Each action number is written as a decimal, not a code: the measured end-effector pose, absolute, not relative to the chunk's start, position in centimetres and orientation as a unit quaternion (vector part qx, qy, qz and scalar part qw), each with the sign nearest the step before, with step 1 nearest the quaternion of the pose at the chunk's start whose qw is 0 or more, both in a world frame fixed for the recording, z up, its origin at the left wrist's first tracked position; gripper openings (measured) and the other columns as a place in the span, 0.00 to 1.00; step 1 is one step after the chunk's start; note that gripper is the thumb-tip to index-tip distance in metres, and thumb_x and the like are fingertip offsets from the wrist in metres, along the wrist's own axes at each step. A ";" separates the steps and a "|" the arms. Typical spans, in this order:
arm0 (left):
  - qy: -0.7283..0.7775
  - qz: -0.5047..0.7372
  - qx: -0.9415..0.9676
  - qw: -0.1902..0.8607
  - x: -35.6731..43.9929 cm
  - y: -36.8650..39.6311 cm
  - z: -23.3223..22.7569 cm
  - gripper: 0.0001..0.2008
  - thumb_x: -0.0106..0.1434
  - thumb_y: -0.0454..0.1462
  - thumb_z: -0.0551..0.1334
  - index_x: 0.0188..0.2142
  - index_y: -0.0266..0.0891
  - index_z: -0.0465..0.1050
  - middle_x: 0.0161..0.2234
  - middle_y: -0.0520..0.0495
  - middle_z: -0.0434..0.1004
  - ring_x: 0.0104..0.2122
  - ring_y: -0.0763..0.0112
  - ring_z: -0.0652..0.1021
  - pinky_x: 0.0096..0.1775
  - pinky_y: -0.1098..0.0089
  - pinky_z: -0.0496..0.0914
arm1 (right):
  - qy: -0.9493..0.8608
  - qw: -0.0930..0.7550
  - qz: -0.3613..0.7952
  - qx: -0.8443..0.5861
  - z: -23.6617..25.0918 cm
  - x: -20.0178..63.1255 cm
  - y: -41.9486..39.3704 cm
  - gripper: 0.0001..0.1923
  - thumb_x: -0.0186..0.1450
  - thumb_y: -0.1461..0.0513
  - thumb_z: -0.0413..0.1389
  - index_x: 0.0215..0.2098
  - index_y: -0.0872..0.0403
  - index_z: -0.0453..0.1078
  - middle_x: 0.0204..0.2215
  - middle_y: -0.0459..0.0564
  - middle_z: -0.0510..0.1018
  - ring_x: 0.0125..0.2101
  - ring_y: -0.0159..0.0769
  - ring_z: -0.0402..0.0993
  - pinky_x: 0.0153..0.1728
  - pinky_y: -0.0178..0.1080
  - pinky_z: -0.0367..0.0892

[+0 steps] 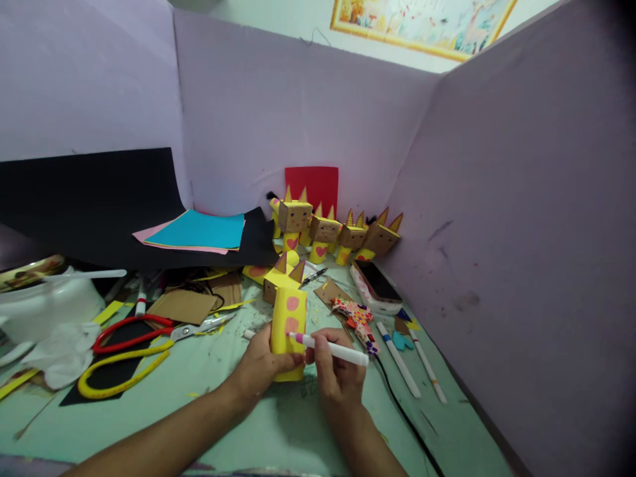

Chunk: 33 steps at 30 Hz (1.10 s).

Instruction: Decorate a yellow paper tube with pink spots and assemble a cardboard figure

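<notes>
My left hand is closed around a yellow paper tube and holds it upright above the table. Pink round spots run down the tube's front. In my right hand is a white marker with a pink tip, which meets the middle spot. Right behind the tube lies a yellow paper animal figure with a brown cardboard face and pointed ears; the tube hides part of it.
Scissors with red and yellow handles lie left, near cardboard pieces. Several finished figures stand at the back. On the right are a phone, a patterned glue gun with a black cord, and markers. Purple panels enclose the table.
</notes>
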<state>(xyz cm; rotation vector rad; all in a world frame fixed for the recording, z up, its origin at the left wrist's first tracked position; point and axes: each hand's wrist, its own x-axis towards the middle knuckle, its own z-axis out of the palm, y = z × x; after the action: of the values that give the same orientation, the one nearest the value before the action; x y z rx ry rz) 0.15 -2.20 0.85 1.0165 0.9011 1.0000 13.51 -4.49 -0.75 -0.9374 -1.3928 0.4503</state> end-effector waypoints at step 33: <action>0.399 0.452 0.436 0.668 0.2 -1.9 0.5 0.27 0.38 0.38 0.71 0.40 0.35 0.68 0.28 0.49 0.77 0.26 0.67 0.75 0.28 0.70 0.68 | -0.550 0.693 0.081 -0.459 0.7 13.9 -4.7 0.11 0.67 0.59 0.50 0.28 0.54 0.67 0.16 0.41 0.70 0.17 0.29 0.69 0.20 0.31 0.65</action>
<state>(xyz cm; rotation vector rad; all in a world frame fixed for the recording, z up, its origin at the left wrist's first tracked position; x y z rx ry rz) 0.23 -1.90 0.45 0.9828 0.8992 1.0195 13.88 -4.75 0.67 -1.0244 -1.2276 0.1799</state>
